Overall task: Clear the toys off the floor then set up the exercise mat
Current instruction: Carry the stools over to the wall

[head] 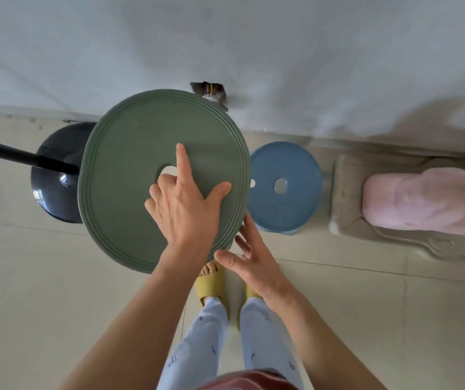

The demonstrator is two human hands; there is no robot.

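Observation:
A green round plastic stool (130,153) with a hole in the middle of its seat is lifted off the floor in front of me. My left hand (186,204) grips it: some fingers curl into the centre hole, the index finger lies straight on the seat, and the thumb rests on top. Just below the stool's lower right rim is my right hand (251,263), its fingers spread and its fingertips at the rim's edge, holding nothing. No toys or exercise mat are in view.
A blue stool (284,190) stands on the tiled floor by the white wall (338,66). Left of it is a black lamp base (54,181) with its pole. A beige seat with a pink blanket (422,201) is at the right. An open wall socket (210,90) shows wires.

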